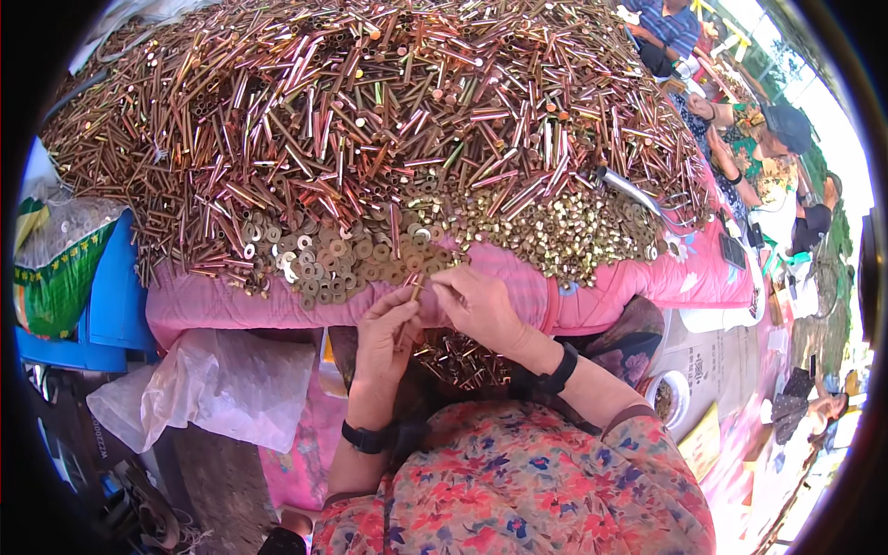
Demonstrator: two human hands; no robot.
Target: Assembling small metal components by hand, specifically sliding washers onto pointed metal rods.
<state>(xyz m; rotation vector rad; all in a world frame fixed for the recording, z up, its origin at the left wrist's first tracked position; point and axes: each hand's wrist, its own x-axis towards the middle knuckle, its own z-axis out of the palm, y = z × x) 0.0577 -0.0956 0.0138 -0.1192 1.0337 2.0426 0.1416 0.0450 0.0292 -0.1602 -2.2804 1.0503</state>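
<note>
My left hand (382, 338) is closed, its thumb and fingers pinching a thin brass-coloured metal bolt or tube (416, 289) that points upward. Just to its right, my right hand (481, 310) has its fingertips pressed together; whatever they may hold is hidden. Both hands are over the near edge of a pink quilted cloth (592, 310). Ahead of them lie many flat ring washers (338, 264) and, to the right, a heap of small shiny nuts (546, 236). Below my hands, more metal pieces (462, 359) rest at my lap.
A huge pile of metal tubes (370, 111) covers the far side. A curved metal handle (629, 188) lies at its right. Plastic sheeting (222, 384) hangs at left, near a blue container (106, 310). A white bucket (680, 398) stands right. Other people (772, 139) sit far right.
</note>
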